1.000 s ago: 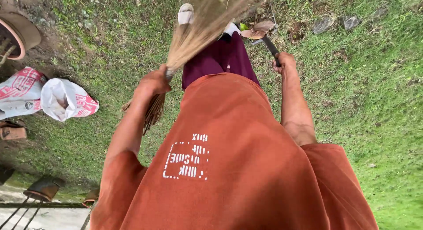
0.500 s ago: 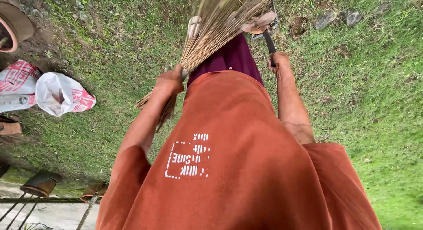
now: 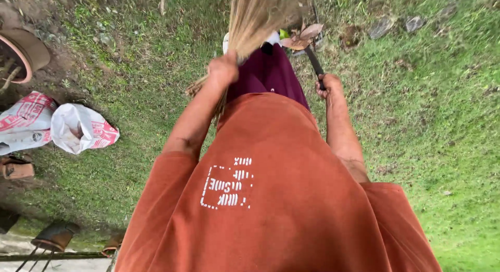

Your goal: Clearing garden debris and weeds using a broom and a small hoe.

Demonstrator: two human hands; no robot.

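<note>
1. The left hand [image 3: 224,69] grips a straw broom [image 3: 260,16], bristles over the grass [image 3: 427,121].
2. The right hand [image 3: 329,87] clasps a dark-handled scoop [image 3: 311,50] holding dry leaves [image 3: 302,37].
3. Sweeping is under way; gathering calls for keeping the scoop low.

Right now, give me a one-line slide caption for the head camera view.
Left hand grips a straw broom, right hand a dark-handled tool holding dry leaves, above grass.

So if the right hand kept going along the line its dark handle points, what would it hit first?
Most likely the dry brown leaves at the handle's far end, lying on the grass beside the white shoe. The right hand grips the handle; depth is hard to judge.
</note>
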